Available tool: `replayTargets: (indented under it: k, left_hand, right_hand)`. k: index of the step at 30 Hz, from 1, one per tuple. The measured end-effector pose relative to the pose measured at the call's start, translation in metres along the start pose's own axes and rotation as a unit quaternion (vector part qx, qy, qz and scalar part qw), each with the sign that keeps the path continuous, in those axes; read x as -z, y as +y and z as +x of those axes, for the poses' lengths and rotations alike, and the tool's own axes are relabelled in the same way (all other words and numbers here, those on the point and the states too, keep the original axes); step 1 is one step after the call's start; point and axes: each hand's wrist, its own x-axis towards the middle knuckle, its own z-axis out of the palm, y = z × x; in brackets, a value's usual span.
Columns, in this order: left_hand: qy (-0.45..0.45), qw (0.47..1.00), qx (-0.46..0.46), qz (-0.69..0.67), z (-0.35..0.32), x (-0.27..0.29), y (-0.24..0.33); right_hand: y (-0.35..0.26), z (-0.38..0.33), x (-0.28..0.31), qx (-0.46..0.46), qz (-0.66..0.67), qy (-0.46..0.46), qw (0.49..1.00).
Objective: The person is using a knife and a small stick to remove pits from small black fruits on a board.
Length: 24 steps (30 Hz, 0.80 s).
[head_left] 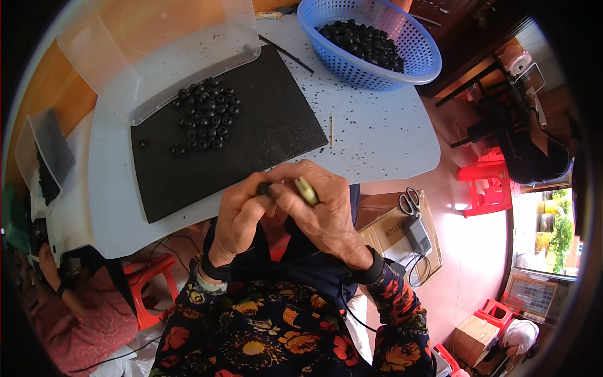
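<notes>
The left hand point(242, 217) is closed, pinching one dark bead point(264, 188) between its fingertips. The right hand point(326, 207) is gripped round a pale green handle point(306, 190), its long axis running from 11 to 5 o'clock. The bead lies at 9 o'clock from the handle, near the right thumb; contact there cannot be determined, nor can the handle's working end be seen. The pile point(207, 116) on the black board point(270, 107) lies between 10 and 11 o'clock from both hands, nearer the left.
</notes>
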Motion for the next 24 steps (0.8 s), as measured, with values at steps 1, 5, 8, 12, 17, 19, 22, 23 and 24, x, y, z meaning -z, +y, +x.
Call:
replayTargets:
  k: [1, 5, 8, 12, 17, 19, 22, 23, 24]
  left_hand:
    - [-0.001, 1.000, -0.001, 0.000, 0.000, -0.001, -0.001]
    - [0.018, 1.000, -0.012, -0.007, 0.001, -0.003, -0.008]
    - [0.018, 1.000, -0.021, -0.005, -0.002, -0.003, -0.015]
    - [0.014, 0.999, -0.029, 0.021, -0.002, 0.000, -0.015]
    - [0.020, 0.998, -0.027, 0.048, 0.002, -0.007, -0.007]
    - [0.012, 0.999, -0.027, 0.041, 0.004, -0.007, -0.009]
    - [0.015, 1.000, -0.024, -0.001, 0.008, -0.005, -0.008]
    - [0.019, 0.999, -0.030, -0.004, 0.008, -0.003, -0.006]
    - [0.034, 0.999, -0.032, -0.013, 0.006, 0.000, -0.006]
  right_hand:
    - [0.005, 0.001, -0.002, 0.071, -0.023, 0.007, 0.997]
    - [0.001, 0.000, 0.000, -0.039, 0.084, -0.013, 0.996]
    - [0.000, 0.003, 0.004, -0.105, 0.138, -0.047, 0.984]
    - [-0.004, 0.004, 0.004, -0.041, -0.001, -0.043, 0.998]
    - [0.001, 0.010, 0.007, -0.069, -0.073, -0.043, 0.994]
    - [0.001, 0.016, 0.012, -0.095, -0.085, -0.060, 0.990]
    - [-0.004, 0.040, 0.019, -0.002, -0.135, 0.051, 0.990]
    - [-0.014, 0.054, 0.028, 0.024, -0.165, 0.097, 0.981]
    - [-0.022, 0.073, 0.036, 0.077, -0.214, 0.153, 0.962]
